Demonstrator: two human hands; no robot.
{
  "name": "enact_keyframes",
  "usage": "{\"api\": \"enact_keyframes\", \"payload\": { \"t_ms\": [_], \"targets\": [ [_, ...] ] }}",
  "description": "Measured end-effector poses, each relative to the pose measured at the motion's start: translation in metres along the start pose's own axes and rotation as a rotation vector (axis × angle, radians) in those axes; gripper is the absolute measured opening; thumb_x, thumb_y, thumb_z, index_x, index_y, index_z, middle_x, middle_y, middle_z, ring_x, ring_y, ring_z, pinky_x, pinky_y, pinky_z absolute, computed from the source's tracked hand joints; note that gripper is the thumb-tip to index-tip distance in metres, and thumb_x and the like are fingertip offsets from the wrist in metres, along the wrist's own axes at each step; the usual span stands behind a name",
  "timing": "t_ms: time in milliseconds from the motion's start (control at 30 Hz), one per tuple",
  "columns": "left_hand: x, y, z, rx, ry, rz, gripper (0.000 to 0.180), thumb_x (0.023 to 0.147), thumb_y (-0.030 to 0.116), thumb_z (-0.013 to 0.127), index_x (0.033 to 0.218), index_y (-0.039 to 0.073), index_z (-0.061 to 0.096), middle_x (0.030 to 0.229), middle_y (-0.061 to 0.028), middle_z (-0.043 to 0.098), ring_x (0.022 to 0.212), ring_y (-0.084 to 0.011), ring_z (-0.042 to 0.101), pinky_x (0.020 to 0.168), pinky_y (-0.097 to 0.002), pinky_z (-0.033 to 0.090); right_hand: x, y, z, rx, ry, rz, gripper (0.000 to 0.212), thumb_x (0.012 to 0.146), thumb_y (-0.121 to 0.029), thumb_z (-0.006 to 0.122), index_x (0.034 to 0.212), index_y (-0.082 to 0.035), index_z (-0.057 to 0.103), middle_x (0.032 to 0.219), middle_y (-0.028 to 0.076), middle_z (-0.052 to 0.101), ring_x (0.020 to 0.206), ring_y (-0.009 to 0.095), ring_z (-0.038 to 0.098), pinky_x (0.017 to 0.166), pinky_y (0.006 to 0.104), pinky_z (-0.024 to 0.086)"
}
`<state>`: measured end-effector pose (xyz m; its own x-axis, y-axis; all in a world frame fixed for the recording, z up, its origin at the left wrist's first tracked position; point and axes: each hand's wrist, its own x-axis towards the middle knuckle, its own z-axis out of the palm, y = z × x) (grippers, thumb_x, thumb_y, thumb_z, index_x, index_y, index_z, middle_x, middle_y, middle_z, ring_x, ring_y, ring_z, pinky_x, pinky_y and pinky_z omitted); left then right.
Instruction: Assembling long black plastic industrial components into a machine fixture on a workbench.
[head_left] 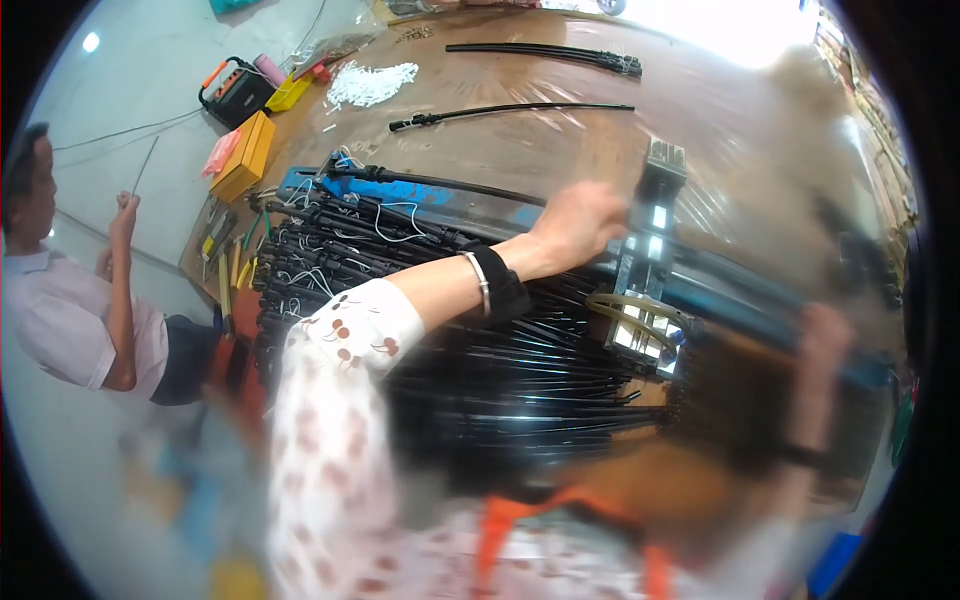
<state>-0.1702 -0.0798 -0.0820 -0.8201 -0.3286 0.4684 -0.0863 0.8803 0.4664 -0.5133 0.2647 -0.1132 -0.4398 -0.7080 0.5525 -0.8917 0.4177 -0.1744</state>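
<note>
My left hand [580,225], its fingers curled, is beside an upright metal clamp-like block [650,260]. A long black rod [440,182] on a blue rail [410,192] runs up to this hand; what the fingers hold is hidden. Motion blurs my right hand [825,335], which is over the right part of the dark rail, and its fingers cannot be made out. A yellowish band [630,312] loops around the lower part of the block. Below my left forearm lies a large pile of black rods [560,385], several with white cords.
Farther back on the brown table [560,80] lie a bundle of black rods [540,52], a single rod [510,112] and small white pieces [372,84]. A yellow box [243,160] and hand tools line the left edge. Another person [85,310] sits at the left holding a thin stick.
</note>
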Motion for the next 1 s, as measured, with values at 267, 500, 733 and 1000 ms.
{"api": "enact_keyframes", "payload": {
  "t_ms": [267,500,733,1000],
  "targets": [
    [0.003,-0.003,-0.005,0.018,-0.133,0.087,0.022,0.089,0.024,0.068,0.088,0.004,0.058,0.089,-0.0165,0.058,0.089,-0.0378,0.058,0.075,-0.0473,0.048,-0.001,-0.071,-0.027,-0.05,0.033,-0.311,0.028,0.089,-0.004,0.065,0.116,-0.004,0.068,0.124,0.015,0.066,0.12,0.032,0.057,0.104,0.0467,0.038],
    [0.006,0.014,-0.007,0.329,-0.286,-0.122,0.015,0.096,0.024,0.056,0.098,0.01,0.061,0.087,-0.0155,0.07,0.082,-0.0389,0.067,0.068,-0.0509,0.052,-0.032,-0.145,-0.02,0.202,-0.01,-0.268,0.02,0.085,-0.012,0.072,0.104,-0.006,0.07,0.089,0.006,0.07,0.092,0.026,0.063,0.083,0.0384,0.04],
    [0.003,0.012,0.0,0.304,-0.26,-0.079,0.018,0.097,0.023,0.055,0.089,0.007,0.055,0.08,-0.0196,0.066,0.08,-0.0417,0.064,0.065,-0.0506,0.049,-0.043,-0.16,0.006,0.353,-0.154,-0.198,0.041,0.083,-0.002,0.07,0.123,-0.005,0.062,0.096,0.01,0.067,0.091,0.029,0.06,0.08,0.0407,0.042],
    [0.0,0.0,0.009,0.37,-0.113,0.101,0.003,0.088,0.006,0.059,0.086,0.007,0.057,0.079,-0.0167,0.067,0.077,-0.0386,0.066,0.065,-0.0495,0.05,-0.032,-0.166,0.035,0.707,-0.136,-0.187,0.022,0.089,-0.006,0.065,0.111,-0.004,0.062,0.094,0.017,0.062,0.088,0.037,0.061,0.075,0.042,0.049]
  ]
}}
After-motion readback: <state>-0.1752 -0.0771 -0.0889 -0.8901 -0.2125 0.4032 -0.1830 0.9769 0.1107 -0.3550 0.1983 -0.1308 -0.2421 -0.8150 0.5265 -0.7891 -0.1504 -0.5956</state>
